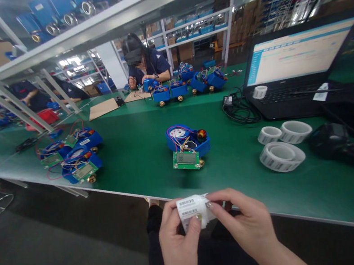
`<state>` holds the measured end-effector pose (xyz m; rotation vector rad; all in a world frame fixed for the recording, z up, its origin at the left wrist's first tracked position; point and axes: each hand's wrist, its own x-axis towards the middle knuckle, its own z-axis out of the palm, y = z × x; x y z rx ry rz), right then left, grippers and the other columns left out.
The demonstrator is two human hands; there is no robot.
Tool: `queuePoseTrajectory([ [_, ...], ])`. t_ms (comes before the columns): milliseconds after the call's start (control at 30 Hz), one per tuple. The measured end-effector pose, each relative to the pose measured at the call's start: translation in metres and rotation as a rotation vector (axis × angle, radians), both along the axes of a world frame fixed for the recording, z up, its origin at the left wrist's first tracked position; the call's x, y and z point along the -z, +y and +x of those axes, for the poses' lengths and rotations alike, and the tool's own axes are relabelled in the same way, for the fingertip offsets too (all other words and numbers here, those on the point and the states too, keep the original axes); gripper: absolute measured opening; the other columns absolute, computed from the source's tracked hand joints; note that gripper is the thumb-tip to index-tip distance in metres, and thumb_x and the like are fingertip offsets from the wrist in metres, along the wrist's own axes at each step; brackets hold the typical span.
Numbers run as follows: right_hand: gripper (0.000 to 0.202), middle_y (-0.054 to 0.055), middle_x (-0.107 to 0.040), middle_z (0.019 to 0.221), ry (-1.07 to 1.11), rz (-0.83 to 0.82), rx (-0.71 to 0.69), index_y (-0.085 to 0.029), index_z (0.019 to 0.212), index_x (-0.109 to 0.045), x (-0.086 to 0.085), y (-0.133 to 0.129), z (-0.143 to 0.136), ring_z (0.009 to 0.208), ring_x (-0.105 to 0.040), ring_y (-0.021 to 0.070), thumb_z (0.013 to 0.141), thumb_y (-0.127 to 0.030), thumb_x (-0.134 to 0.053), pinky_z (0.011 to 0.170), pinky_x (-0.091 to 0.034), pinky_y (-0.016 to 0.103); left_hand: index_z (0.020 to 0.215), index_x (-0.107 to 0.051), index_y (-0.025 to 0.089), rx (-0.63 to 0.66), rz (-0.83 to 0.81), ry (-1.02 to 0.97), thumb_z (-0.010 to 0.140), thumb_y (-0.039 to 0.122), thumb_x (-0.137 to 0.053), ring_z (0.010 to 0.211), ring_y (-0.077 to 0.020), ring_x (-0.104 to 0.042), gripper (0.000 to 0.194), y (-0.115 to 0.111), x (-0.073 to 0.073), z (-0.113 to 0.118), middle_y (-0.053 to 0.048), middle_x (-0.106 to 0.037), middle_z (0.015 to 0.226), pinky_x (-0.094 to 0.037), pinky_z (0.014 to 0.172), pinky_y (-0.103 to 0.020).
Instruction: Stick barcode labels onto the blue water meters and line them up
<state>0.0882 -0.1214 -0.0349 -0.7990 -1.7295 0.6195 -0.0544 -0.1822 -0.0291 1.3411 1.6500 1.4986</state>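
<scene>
My left hand [178, 237] is wrapped round a roll of white barcode labels [187, 204], its thumb pressed on the printed face. On the roll's right side, the thumb and forefinger of my right hand [243, 216] pinch the edge of the label strip. Both hands are in front of the table's near edge. Beyond them on the green table sits an open blue device housing [205, 146] with coloured wires inside. A green circuit board with a small display [186, 160] leans at its front.
Several label rolls [282, 157] lie at the right, beside a black barcode scanner [329, 140] and an open laptop [301, 60]. More wired blue housings [81, 163] stand at the left. A co-worker [147, 62] sits across the table [123, 137]. A shelf [110, 23] spans overhead.
</scene>
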Motion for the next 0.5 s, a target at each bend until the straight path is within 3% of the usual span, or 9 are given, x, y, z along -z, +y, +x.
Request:
queuePoseTrajectory([
  [233,0.020,0.004,-0.068,0.086,-0.041,0.233,0.008,-0.022,0.099,-0.062,0.006,0.000,-0.006,0.076,-0.063,0.0168,0.088,-0.006,-0.057,0.069,-0.051,0.029,0.087,-0.071,0.020,-0.078,-0.054,-0.075,0.077,0.033,-0.063,0.085,-0.0195,-0.062,0.019,0.005,0.002,0.004,-0.005,-0.062,0.090,-0.052,0.074,-0.025],
  [400,0.014,0.008,-0.061,0.094,0.038,0.080,0.081,-0.020,0.086,-0.060,0.010,0.002,-0.019,0.085,-0.060,0.0188,0.089,-0.011,-0.051,0.069,-0.052,0.029,0.094,-0.066,0.020,-0.110,-0.065,-0.073,0.073,0.033,-0.064,0.086,-0.0204,-0.063,0.025,0.010,0.006,0.004,-0.006,-0.061,0.096,-0.054,0.073,-0.027],
  [500,0.012,0.008,-0.055,0.090,0.107,-0.046,0.087,-0.019,0.081,-0.057,0.010,0.002,-0.025,0.081,-0.058,0.0181,0.088,-0.015,-0.048,0.063,-0.052,0.027,0.098,-0.065,0.021,-0.116,-0.083,0.044,0.074,0.031,-0.062,0.092,-0.0214,-0.062,0.027,0.010,0.008,0.001,-0.007,-0.058,0.105,-0.053,0.078,-0.029],
])
